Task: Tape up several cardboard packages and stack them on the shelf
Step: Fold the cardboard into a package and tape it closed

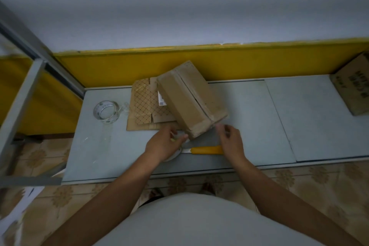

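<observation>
A long brown cardboard package [191, 100] lies slanted on the grey table [259, 122], its top seam running lengthwise. My left hand [163, 144] is at the package's near left corner, fingers curled, seemingly pinching a clear strip of tape there. My right hand [230, 142] hovers at the near right corner with fingers loosely curled; whether it pinches tape I cannot tell. A roll of clear tape [106, 113] stands to the left. Flattened patterned cardboard [144, 106] lies under and behind the package. A yellow-handled knife [206, 150] lies between my hands.
Another brown box [353, 90] with printed letters sits at the table's far right. A grey metal shelf frame [24, 94] rises at the left. A yellow panel [239, 62] and white wall back the table. A white round object lies partly under my left wrist.
</observation>
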`<state>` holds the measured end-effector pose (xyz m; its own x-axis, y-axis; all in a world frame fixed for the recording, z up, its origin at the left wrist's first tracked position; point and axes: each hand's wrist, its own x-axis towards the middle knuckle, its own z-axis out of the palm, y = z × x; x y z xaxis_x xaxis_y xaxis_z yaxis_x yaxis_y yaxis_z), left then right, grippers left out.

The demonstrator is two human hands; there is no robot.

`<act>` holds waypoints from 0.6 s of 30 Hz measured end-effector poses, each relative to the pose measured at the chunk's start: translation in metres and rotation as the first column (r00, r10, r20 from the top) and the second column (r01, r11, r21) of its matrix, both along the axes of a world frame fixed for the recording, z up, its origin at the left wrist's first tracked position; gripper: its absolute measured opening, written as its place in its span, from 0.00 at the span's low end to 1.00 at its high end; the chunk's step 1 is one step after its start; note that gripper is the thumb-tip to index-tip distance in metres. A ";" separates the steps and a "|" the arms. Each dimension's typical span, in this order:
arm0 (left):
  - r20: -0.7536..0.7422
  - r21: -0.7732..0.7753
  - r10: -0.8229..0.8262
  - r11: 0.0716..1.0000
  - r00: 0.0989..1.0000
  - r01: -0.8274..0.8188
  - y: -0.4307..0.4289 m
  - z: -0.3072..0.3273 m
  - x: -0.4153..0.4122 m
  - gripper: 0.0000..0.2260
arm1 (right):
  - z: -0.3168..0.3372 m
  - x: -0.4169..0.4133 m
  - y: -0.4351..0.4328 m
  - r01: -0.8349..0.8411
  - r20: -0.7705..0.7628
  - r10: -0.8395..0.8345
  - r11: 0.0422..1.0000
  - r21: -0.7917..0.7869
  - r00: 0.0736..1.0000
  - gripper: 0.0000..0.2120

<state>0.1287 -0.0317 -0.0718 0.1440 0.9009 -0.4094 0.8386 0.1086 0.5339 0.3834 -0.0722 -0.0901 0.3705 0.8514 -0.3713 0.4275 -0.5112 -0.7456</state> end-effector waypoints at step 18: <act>0.254 -0.123 0.004 0.992 0.967 0.029 0.004 0.015 -0.012 0.09 | 0.037 0.018 -0.096 -0.521 0.076 0.516 0.844 0.128 0.853 0.08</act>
